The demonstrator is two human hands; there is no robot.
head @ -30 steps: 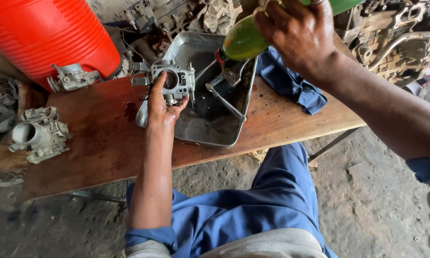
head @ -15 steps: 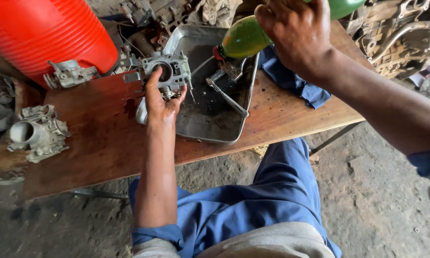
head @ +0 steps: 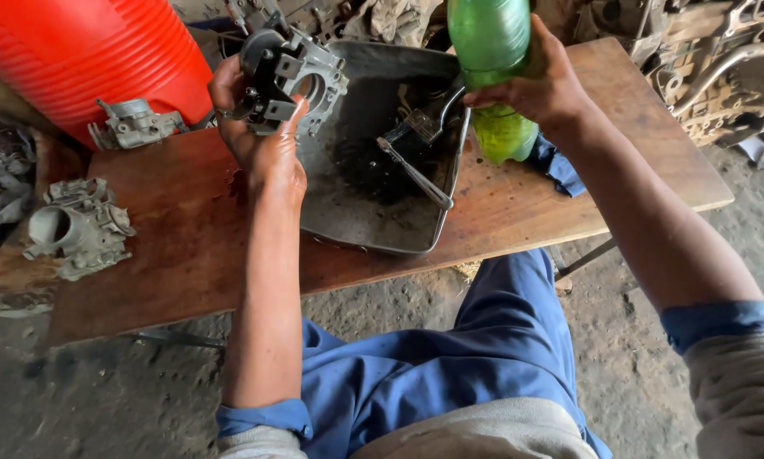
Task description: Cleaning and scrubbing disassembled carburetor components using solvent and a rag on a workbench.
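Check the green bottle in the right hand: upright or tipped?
Tipped. The right hand holds the green bottle steeply tilted beside the metal tray, one end at the picture's top edge. Whether liquid pours, cannot tell.

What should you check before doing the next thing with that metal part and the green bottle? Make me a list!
1. Left hand has a firm hold on the grey metal part: ok, fingers wrap around it.
2. Metal part is over the metal tray: not ok, it sits at the tray's left edge, partly outside.
3. Right hand grips the green bottle: ok.
4. Bottle is open or capped: cannot tell, its top is out of view.
5. Tray sits flat on the wooden bench: ok.
6. Tools in the tray are out of the way: cannot tell.
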